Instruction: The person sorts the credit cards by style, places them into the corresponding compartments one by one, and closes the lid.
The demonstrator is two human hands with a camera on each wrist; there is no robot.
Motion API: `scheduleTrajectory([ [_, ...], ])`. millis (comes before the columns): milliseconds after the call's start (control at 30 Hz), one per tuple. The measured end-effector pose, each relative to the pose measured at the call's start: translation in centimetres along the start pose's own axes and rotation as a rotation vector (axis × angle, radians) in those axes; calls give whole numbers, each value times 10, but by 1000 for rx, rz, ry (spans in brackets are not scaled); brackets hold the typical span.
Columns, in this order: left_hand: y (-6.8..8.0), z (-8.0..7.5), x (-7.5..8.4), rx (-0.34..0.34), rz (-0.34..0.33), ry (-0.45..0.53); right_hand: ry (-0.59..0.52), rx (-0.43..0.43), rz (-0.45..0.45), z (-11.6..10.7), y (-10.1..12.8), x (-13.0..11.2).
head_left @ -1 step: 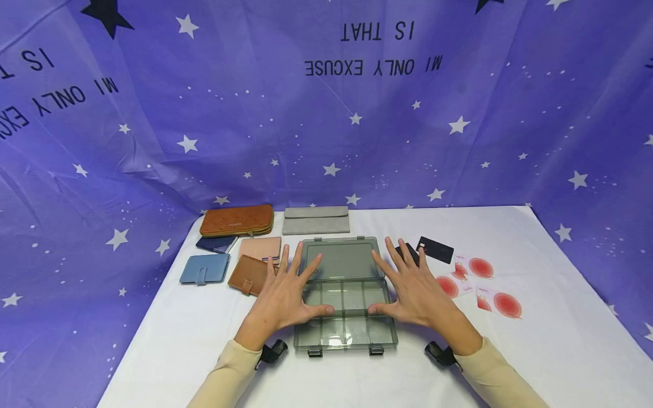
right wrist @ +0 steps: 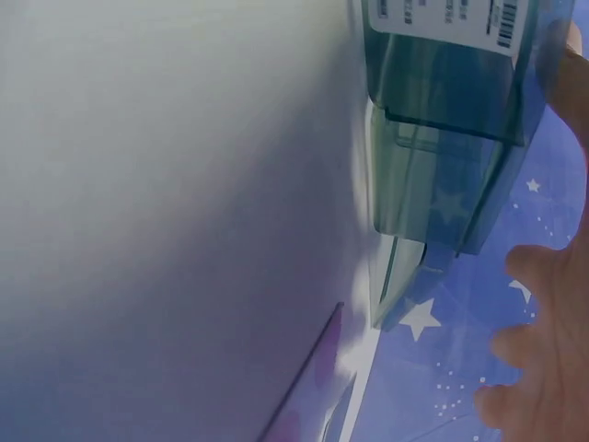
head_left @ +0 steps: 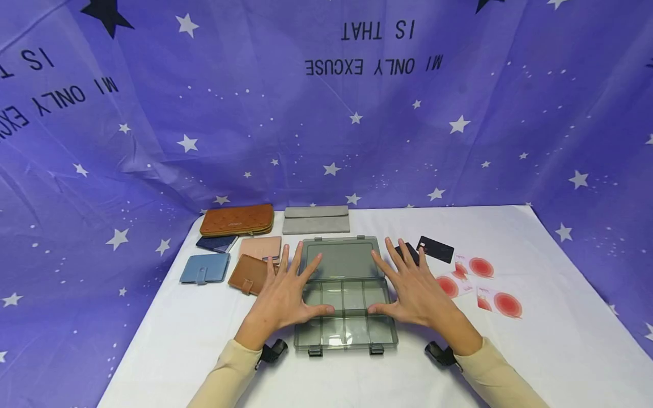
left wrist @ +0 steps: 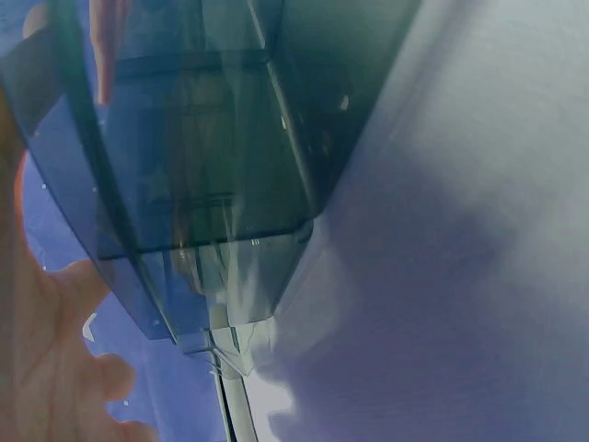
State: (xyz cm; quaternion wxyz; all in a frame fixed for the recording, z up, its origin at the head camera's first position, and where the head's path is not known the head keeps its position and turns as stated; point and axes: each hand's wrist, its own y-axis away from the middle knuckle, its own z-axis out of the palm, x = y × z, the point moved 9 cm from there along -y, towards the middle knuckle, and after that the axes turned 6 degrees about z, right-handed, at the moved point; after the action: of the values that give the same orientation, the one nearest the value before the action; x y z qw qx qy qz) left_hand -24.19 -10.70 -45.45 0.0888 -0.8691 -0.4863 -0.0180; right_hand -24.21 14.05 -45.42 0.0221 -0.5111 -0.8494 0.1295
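A clear grey plastic compartment box (head_left: 332,327) lies on the table with its lid (head_left: 340,259) folded back, away from the person. Over its left side my left hand (head_left: 285,297) is spread, fingers straight and apart, thumb pointing inward above the compartments. Mirroring it, my right hand (head_left: 414,294) spreads over the right side. Neither hand grips anything. In the left wrist view the box wall (left wrist: 212,166) stands beside the palm. A white label with a barcode (right wrist: 451,20) shows on the box's side in the right wrist view.
Left of the box lie a brown zip wallet (head_left: 237,221), a blue wallet (head_left: 205,268), a navy one (head_left: 216,243), a pink one (head_left: 259,248) and a brown one (head_left: 247,274). A grey pouch (head_left: 316,221) lies behind. Black cards (head_left: 436,249) and red-patterned cards (head_left: 500,303) lie right.
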Motion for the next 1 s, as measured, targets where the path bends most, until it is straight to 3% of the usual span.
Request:
scheduleTrajectory([
  [267, 3, -5, 3, 19, 15, -13, 30, 42, -24, -3, 0, -4],
  [567, 6, -11, 0, 27, 14, 2, 29, -6, 13, -15, -10, 7],
  [767, 20, -26, 0, 41, 47, 86, 18, -29, 86, -25, -14, 41],
  [1000, 51, -24, -4, 66, 118, 264, -1, -46, 239, -15, -11, 86],
])
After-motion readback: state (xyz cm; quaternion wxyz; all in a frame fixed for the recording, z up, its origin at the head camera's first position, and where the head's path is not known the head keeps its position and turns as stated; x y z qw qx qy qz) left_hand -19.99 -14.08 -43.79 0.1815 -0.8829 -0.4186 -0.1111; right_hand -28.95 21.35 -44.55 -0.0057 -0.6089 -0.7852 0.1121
